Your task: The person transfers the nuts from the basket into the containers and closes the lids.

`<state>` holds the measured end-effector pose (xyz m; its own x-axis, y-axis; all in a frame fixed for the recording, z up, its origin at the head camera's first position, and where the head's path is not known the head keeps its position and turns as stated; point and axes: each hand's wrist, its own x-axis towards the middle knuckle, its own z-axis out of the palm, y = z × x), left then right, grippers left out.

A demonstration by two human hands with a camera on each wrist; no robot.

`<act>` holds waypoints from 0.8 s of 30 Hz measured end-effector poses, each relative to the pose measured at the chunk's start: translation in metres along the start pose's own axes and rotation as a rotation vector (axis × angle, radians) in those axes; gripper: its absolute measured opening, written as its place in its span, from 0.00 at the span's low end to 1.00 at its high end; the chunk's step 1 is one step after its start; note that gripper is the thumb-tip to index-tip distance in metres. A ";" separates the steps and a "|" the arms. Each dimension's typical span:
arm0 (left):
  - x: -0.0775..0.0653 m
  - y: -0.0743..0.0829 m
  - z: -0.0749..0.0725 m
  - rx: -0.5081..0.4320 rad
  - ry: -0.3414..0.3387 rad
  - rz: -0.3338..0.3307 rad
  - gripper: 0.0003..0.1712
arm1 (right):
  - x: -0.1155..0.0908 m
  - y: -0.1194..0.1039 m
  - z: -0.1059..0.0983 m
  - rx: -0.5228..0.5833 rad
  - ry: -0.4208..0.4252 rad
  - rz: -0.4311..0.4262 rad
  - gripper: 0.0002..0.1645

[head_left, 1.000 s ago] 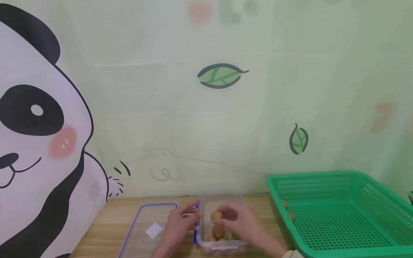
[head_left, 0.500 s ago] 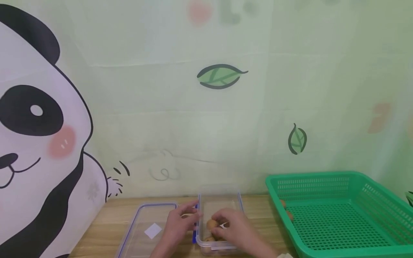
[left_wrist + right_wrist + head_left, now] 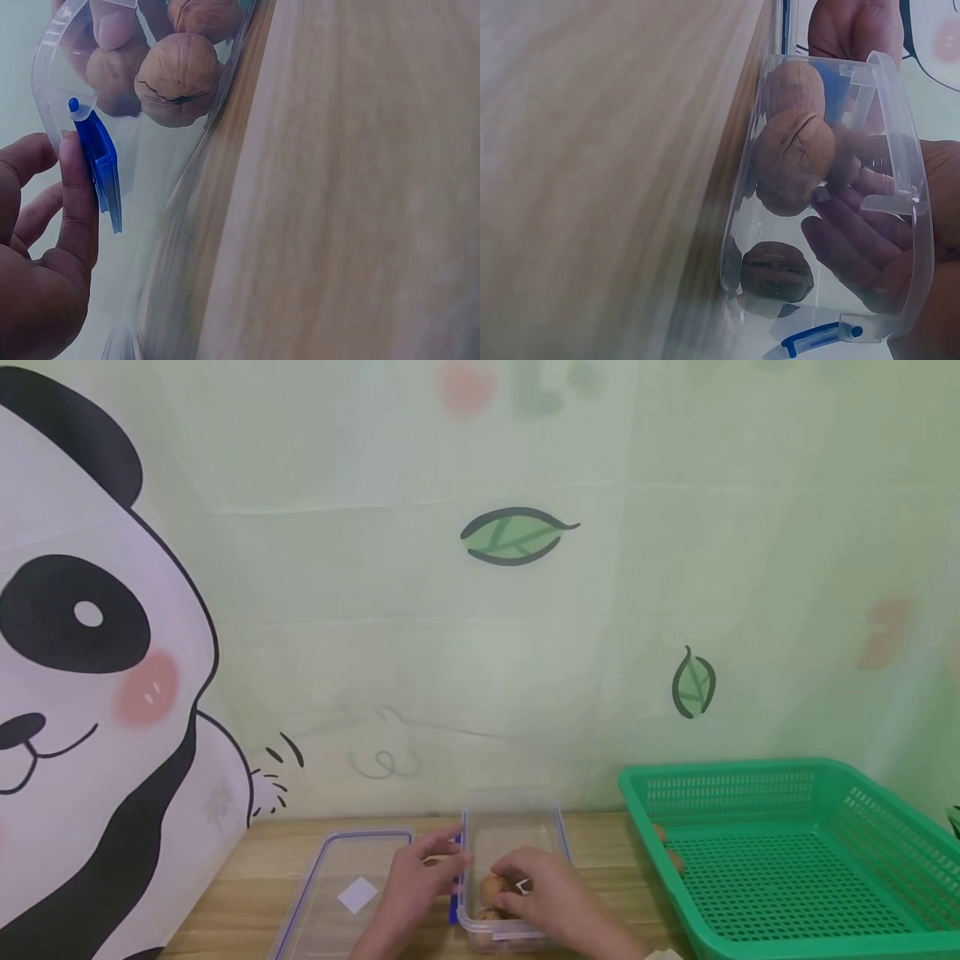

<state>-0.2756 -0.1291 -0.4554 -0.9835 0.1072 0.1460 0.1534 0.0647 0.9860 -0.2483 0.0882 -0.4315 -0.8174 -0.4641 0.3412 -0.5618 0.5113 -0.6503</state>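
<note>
A clear plastic storage box [image 3: 480, 926] with blue latches stands lidless on the table. My left hand [image 3: 423, 881] holds its left wall; in the left wrist view the thumb lies against the blue latch [image 3: 101, 165], with a fingertip at the rim. Inside the box, my right hand [image 3: 540, 889] pinches a walnut [image 3: 492, 889] low among the others. Through the wall, the left wrist view shows a cracked walnut [image 3: 180, 79] on the bottom. Another walnut [image 3: 776, 274] lies apart from a small cluster in the right wrist view.
The box's clear lid [image 3: 315, 910], edged in blue with a white label [image 3: 357, 895], lies to the left. At the right stands a large green basket [image 3: 750, 764], with walnuts [image 3: 673, 862] along its left side. A panda-printed cloth [image 3: 375, 652] hangs behind the table.
My right hand has lowered the walnut deeper into the box, slightly toward the front left. My left hand has stayed at the box's left wall.
</note>
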 end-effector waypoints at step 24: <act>-0.001 0.000 0.000 -0.021 -0.007 -0.007 0.31 | -0.004 -0.016 -0.025 0.048 0.052 -0.025 0.17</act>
<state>-0.2750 -0.1295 -0.4554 -0.9838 0.1141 0.1382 0.1440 0.0445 0.9886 -0.2397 0.1002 -0.4055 -0.8095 -0.4375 0.3916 -0.5763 0.4645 -0.6724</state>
